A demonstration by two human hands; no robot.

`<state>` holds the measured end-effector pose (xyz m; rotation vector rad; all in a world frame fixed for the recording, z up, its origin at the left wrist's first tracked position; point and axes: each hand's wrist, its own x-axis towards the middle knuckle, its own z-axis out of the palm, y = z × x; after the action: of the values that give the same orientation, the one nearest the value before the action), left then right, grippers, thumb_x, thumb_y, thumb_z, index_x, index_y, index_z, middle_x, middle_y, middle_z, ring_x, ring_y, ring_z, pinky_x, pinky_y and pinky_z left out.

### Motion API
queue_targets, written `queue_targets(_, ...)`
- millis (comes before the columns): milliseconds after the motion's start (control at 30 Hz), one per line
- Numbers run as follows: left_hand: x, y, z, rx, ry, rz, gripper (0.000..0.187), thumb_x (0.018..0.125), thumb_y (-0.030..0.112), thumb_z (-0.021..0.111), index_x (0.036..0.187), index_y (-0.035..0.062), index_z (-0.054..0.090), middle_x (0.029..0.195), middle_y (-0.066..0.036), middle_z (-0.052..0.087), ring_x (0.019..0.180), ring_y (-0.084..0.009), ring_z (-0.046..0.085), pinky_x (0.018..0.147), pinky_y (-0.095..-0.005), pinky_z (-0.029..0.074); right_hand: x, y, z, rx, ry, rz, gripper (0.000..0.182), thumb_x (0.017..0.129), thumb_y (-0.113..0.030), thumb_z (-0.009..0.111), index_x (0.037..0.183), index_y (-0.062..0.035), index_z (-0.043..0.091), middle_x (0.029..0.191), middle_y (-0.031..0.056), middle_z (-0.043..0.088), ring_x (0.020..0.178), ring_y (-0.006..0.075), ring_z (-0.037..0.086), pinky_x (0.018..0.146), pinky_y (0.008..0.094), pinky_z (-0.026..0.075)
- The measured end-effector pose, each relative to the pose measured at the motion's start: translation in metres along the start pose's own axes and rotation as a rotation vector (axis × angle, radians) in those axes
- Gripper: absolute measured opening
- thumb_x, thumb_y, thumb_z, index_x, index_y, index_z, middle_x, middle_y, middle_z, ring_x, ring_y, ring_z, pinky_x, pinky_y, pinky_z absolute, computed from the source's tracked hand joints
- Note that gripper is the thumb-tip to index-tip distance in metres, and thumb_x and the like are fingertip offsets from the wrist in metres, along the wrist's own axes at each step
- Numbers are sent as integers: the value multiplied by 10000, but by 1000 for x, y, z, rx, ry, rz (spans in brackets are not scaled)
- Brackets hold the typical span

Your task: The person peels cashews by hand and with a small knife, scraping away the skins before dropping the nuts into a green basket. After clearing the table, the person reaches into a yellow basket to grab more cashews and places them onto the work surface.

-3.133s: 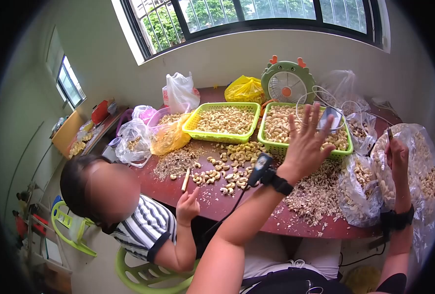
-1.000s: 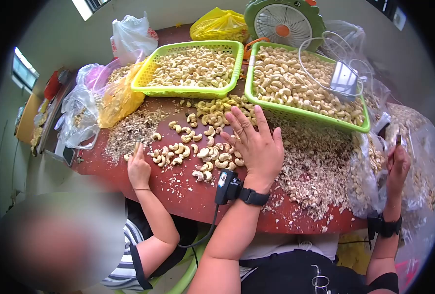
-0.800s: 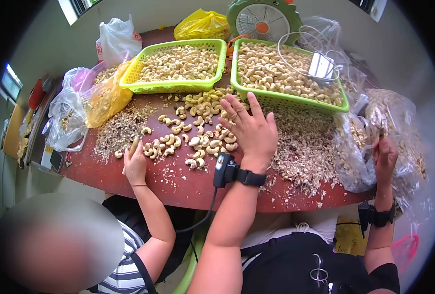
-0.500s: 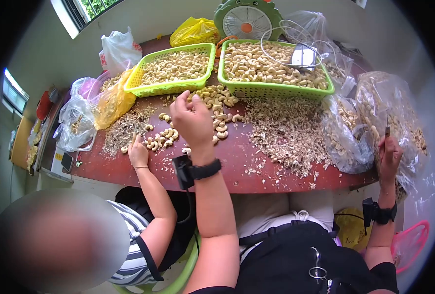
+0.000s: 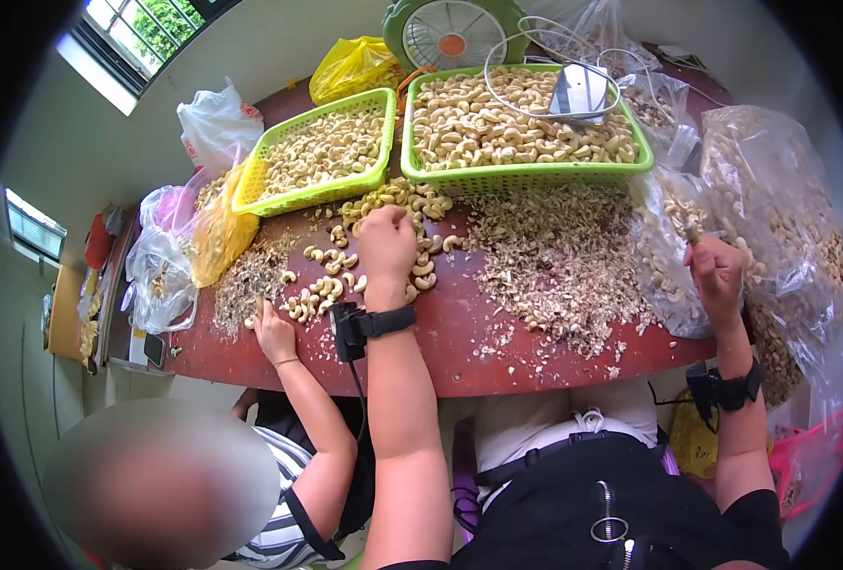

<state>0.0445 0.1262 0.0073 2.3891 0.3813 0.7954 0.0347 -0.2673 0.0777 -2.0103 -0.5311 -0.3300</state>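
My left hand (image 5: pixel 386 249) is over the middle of the table with its fingers curled in, at the near edge of a heap of loose cashews (image 5: pixel 421 202). Whatever lies inside those fingers is hidden from the camera. To the right, beside the clear bags, my right hand (image 5: pixel 718 271) is raised in a fist around a small thin tool (image 5: pixel 691 234). Only the tool's short, dark tip sticks out, so its exact kind cannot be made out. A smaller group of cashews (image 5: pixel 312 299) lies left of my left wrist.
Two green baskets (image 5: pixel 526 174) (image 5: pixel 322 197) full of cashews stand behind. Shell scraps (image 5: pixel 564 266) cover the table's right half. Bags of nuts (image 5: pixel 773 190) crowd the right edge. Another person's hand (image 5: pixel 274 334) works at the left. A fan (image 5: pixel 452 43) and a cabled device (image 5: pixel 579 92) sit at the back.
My left hand has lowered toward the cashew heap and its fingers have curled in. My right hand has shifted left and up, the tool still in it. The camera view has tilted slightly.
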Motion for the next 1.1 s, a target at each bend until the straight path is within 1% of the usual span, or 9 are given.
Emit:
queue_targets(67,2,0,7,70,-82,130,111,685,64,546,741,6,623,747,-156,580,710,-307,559,668,-389,445,13,-5,20,-20,-22,-50,369,842,-273,478,592,-4,509,487,-13,413,447,58,386,418,228,279)
queue_targets(200,2,-6,19,148,-123,127,124,698,96,569,780,27,630,752,-158,574,726,-295,559,661,-363,447,36,1,58,-54,-118,-140,336,821,-250,506,597,1,505,498,37,432,457,119,429,429,260,320)
queue_targets(300,-1,4,18,173,-85,97,117,695,103,587,775,32,633,772,-151,552,720,-299,549,657,-362,447,49,1,91,-41,-214,-154,335,814,-257,517,593,-5,508,496,59,434,443,147,437,426,268,326)
queue_targets(367,0,3,20,176,-119,3,129,708,115,587,793,25,622,896,-161,516,826,-318,516,713,-392,428,54,-4,107,-24,-296,-152,330,809,-271,528,600,-15,527,496,67,451,435,160,453,417,280,338)
queue_targets(433,0,8,20,180,-136,-43,133,712,126,590,788,20,614,888,-158,509,831,-313,506,731,-391,416,58,-5,121,9,-300,-174,324,808,-276,531,612,-17,538,501,67,463,434,163,459,417,279,350)
queue_targets(533,-2,19,20,271,-94,50,120,707,118,585,768,15,589,875,-152,518,788,-296,494,735,-383,400,58,5,133,49,-318,-128,328,807,-283,530,615,-18,544,501,73,470,441,171,469,426,278,365)
queue_targets(667,-2,17,25,250,-143,37,96,702,87,560,766,23,593,794,-146,532,785,-294,497,730,-383,403,67,8,138,72,-351,-122,335,806,-287,526,608,-17,540,497,79,467,436,181,465,426,283,368)
queue_targets(900,-4,15,25,248,-156,23,102,708,88,558,781,25,591,845,-139,520,810,-302,491,737,-373,406,67,16,142,131,-370,-109,318,808,-259,528,594,-24,523,496,82,453,434,183,458,423,297,360)
queue_targets(1100,-6,17,26,356,-192,151,163,685,17,516,840,18,567,802,-132,539,797,-304,488,711,-381,399,63,19,148,164,-326,-156,331,817,-275,517,603,-22,528,497,75,455,444,183,455,427,292,360)
